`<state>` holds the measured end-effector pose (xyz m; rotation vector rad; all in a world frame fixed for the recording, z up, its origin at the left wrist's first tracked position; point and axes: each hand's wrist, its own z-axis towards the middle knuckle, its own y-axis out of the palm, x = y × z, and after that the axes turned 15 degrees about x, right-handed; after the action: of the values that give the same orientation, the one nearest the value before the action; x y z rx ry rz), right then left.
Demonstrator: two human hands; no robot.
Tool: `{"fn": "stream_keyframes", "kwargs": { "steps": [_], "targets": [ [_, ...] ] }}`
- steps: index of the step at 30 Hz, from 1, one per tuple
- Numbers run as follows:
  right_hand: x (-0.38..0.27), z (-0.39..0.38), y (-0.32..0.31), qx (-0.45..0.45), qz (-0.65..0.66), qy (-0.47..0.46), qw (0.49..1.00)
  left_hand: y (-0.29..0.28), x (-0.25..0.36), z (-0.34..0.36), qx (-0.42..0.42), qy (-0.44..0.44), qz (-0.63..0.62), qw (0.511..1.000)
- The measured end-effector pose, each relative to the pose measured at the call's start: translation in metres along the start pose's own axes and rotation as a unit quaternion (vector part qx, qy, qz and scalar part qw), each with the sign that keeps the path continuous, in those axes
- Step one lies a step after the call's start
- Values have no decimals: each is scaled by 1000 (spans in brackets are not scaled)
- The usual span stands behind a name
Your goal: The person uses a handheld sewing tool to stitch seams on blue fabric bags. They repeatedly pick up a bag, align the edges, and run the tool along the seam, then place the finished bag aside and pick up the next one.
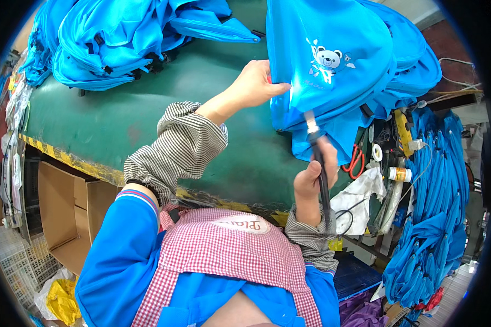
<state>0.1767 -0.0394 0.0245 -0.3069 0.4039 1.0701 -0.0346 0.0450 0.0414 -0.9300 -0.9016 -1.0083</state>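
Observation:
My left hand (252, 86) grips the near-left edge of a blue fabric bag (346, 38) printed with a white bear, thumb on top and fingers partly hidden. My right hand (310, 184) is wrapped round a slim black-handled tool (323, 188) with a pale metal tip. That tip points up at the bag's lower edge, touching it or very close. A bright spot shows on the fabric above the tip. More blue bags (417, 49) lie under and behind this one.
A pile of blue bags (101, 43) covers the far left of the green table (131, 122). Red-handled scissors (355, 162), a tape roll (377, 152) and a white bottle (400, 174) lie at right. More blue bags (433, 180) hang beyond them. A cardboard box (63, 207) stands below left.

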Motion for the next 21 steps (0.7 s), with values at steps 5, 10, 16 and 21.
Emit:
{"fn": "stream_keyframes", "kwargs": {
  "steps": [5, 10, 16, 21],
  "targets": [
    [7, -5, 13, -25, 32, -122, 992, 3, -3, 1, -5, -37, -26, 999],
    [9, -4, 22, -46, 29, -158, 986, 4, 4, 0, -1, -57, 4, 998],
    [5, -9, 33, -44, 17, -162, 986, 9, -12, 2, 53, -28, -80, 995],
    [2, -3, 26, -53, 19, -156, 986, 11, -6, -4, 65, -16, -106, 992]
  ]
}}
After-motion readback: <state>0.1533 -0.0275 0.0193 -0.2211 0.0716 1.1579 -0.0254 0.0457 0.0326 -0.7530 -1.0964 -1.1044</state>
